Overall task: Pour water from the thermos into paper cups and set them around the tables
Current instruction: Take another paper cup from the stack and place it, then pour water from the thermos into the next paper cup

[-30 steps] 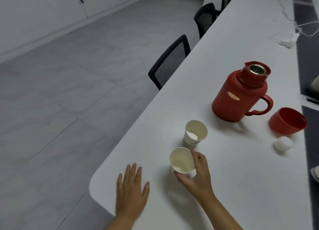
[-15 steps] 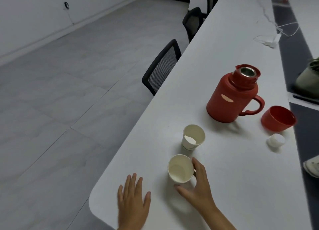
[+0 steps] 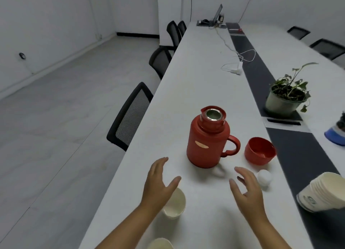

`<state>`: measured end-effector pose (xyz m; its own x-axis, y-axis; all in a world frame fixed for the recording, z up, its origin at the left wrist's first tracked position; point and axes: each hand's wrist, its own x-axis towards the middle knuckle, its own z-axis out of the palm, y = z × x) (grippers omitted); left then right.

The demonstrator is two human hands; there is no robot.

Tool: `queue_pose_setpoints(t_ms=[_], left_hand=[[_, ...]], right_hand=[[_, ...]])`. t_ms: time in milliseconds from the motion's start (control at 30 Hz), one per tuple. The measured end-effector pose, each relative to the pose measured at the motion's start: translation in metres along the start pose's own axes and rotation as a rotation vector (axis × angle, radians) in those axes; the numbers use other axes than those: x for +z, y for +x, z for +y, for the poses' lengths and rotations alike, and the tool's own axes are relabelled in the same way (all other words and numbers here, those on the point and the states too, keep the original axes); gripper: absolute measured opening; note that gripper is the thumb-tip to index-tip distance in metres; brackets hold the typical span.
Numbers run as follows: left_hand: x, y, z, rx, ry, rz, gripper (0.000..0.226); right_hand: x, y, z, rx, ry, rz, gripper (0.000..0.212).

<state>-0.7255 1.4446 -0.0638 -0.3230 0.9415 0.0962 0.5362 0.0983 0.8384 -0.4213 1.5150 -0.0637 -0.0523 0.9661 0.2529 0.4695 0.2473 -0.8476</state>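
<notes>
A red thermos (image 3: 207,142) stands upright on the long white table (image 3: 201,65), its steel mouth uncovered and its handle to the right. Its red lid cup (image 3: 259,151) lies beside the handle, and a small white stopper (image 3: 264,177) sits nearer me. My left hand (image 3: 158,183) hovers with fingers spread, partly over a paper cup (image 3: 176,205). My right hand (image 3: 246,190) is raised, fingers relaxed, holding nothing, just short of the thermos. A second paper cup (image 3: 160,244) shows at the bottom edge. A stack of paper cups (image 3: 323,192) lies on its side at right.
Black mesh chairs (image 3: 130,116) are tucked along the table's left edge. A potted plant (image 3: 286,97) stands on the dark centre strip (image 3: 302,155). White cables and a charger (image 3: 237,69) lie further up the table. A blue object (image 3: 336,135) sits at the far right.
My right hand has let go of the near paper cup and risen toward the thermos. My left hand lifted off the table. The view swung up along the table.
</notes>
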Motion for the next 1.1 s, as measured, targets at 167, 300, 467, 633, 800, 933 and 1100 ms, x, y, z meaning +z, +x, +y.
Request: queue_pose_setpoints(t_ms=[167, 300, 467, 633, 800, 933, 1100], left_hand=[[0.038, 0.092, 0.035, -0.104, -0.158, -0.135, 0.109], [0.048, 0.133, 0.045, -0.135, -0.188, -0.216, 0.133], [0.045, 0.152, 0.064, -0.027, -0.215, -0.319, 0.104], [0.041, 0.133, 0.074, 0.027, -0.218, -0.320, 0.105], [0.033, 0.082, 0.103, -0.003, -0.247, -0.275, 0.100], [0.021, 0.023, 0.130, -0.021, -0.285, -0.227, 0.100], [0.012, -0.061, 0.141, -0.076, -0.354, -0.198, 0.104]], right_hand=[[0.014, 0.090, 0.015, 0.077, 0.005, 0.052, 0.055], [0.030, 0.125, 0.022, 0.188, 0.047, 0.023, 0.029], [0.041, 0.137, 0.016, 0.358, 0.240, 0.033, 0.024], [0.033, 0.114, 0.019, 0.374, 0.323, 0.077, 0.023], [-0.011, 0.075, -0.013, 0.292, 0.279, 0.082, 0.025], [-0.053, 0.034, -0.053, 0.241, 0.239, 0.082, 0.034], [-0.094, -0.037, -0.090, 0.176, 0.119, 0.035, 0.034]])
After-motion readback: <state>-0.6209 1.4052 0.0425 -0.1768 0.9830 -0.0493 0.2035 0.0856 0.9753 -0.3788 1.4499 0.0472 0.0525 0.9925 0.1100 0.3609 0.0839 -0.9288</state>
